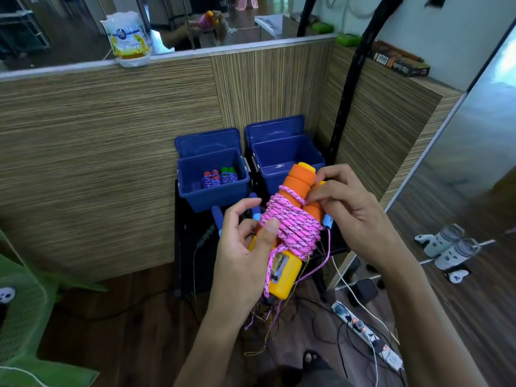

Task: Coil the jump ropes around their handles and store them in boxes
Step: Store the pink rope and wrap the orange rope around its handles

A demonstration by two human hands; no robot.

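Observation:
I hold a pink jump rope (293, 227) coiled around its orange and yellow handles (300, 177) in front of me. My left hand (245, 247) grips the lower yellow end, thumb pressed on the coil. My right hand (343, 202) pinches a strand of the pink rope at the orange grips. A loose rope end hangs below the yellow handle. Behind stand two open blue boxes: the left box (190, 188) holds two coiled ropes with red and green handles (220, 177), the right box (268, 163) looks empty inside.
Blue-handled jump ropes (216, 216) lie on the black stand (190, 247) under the boxes. A wood-grain partition (111, 163) rises behind. A power strip (365, 333) and cables lie on the floor at right, a green plastic chair (25, 317) at left.

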